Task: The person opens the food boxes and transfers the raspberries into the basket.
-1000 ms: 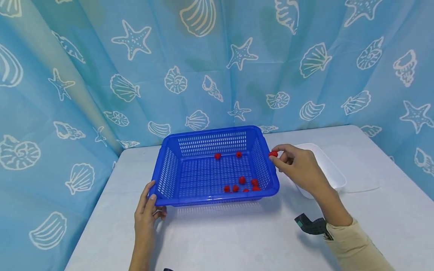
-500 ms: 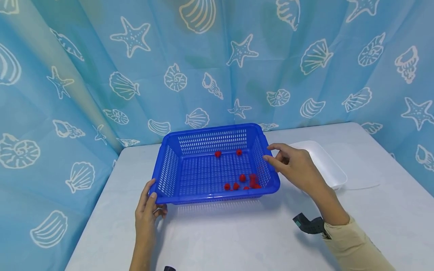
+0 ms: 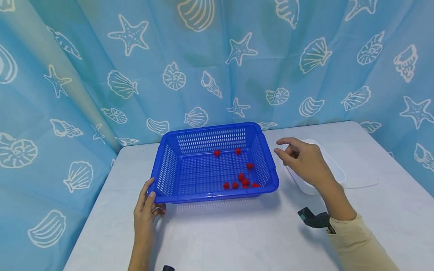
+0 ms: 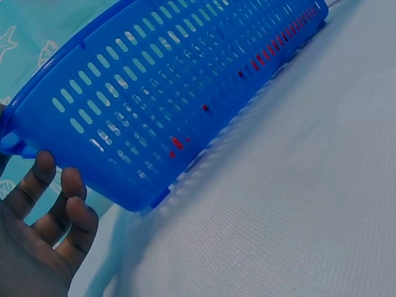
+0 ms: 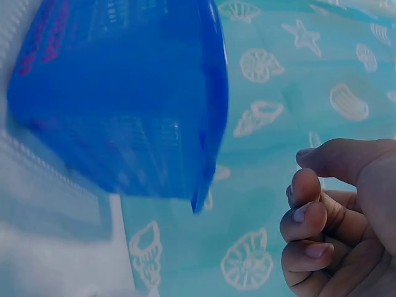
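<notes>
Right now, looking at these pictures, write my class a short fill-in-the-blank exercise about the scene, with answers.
1. The small red pieces lie inside the ____ basket.
2. The left hand holds the basket's near ____ corner.
3. The right hand, holding nothing, hovers over the ____ tray.

Answers: blue; left; white

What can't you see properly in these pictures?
- White tray: the right hand covers part of it in the head view, so its contents cannot be told.
- Red berries: too small to identify in the head view.
- Blue basket: blurred in the right wrist view.
- Left hand: cut off by the left wrist view's edge.
</notes>
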Tool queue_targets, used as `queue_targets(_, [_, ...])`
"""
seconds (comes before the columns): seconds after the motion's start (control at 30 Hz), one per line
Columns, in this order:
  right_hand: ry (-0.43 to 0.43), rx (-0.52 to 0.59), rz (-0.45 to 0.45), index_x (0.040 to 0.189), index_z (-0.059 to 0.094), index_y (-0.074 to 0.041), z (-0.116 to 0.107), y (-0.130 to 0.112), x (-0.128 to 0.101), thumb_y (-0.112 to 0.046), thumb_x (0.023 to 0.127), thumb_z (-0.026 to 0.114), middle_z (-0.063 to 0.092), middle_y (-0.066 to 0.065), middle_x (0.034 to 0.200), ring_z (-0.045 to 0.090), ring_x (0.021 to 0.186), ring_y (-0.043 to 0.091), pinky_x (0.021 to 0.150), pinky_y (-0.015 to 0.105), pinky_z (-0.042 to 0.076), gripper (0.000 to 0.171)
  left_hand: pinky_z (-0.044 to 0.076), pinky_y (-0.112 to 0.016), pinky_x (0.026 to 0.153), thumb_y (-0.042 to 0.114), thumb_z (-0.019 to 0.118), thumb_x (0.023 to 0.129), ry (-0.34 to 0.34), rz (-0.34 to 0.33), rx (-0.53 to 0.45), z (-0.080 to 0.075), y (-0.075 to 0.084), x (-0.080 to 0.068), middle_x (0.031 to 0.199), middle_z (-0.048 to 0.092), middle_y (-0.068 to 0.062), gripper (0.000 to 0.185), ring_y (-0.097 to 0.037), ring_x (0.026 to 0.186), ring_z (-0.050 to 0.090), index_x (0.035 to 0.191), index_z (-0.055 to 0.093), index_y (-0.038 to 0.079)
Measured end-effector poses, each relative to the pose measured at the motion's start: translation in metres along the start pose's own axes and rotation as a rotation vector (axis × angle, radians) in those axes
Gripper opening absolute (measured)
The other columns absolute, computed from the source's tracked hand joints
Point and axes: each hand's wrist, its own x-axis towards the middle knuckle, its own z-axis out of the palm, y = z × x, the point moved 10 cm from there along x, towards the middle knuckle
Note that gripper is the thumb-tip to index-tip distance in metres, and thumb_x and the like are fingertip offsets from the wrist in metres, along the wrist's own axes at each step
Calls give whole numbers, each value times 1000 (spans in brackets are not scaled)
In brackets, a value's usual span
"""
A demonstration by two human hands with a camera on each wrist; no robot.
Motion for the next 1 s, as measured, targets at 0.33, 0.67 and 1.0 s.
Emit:
queue_targets(0.33, [56, -28, 98, 126, 64, -5, -19, 45, 4, -28, 100, 62, 64, 3, 75, 54, 67, 22, 57, 33, 43, 35, 50, -26, 64, 46, 46, 105, 1, 2, 0, -1, 1, -1, 114, 57, -10, 44, -19, 78, 59, 148, 45, 39])
queue_targets(0.67, [18, -79, 246, 128, 59, 2, -13, 80, 6, -28, 100, 61, 66, 10, 78, 58, 70, 25, 55, 32, 46, 41, 51, -25, 64, 46, 45, 105, -1, 12, 20, -1, 1, -2, 118, 57, -10, 44, -20, 79, 59, 149, 44, 39])
queue_targets(1.0, [-18, -128, 268, 124, 58, 7, -3, 104, 9, -26, 100, 61, 65, 11, 76, 53, 64, 24, 52, 33, 41, 40, 50, -25, 64, 46, 45, 105, -11, 17, -4, 1, 3, -1, 118, 57, -10, 44, -19, 79, 60, 149, 44, 38])
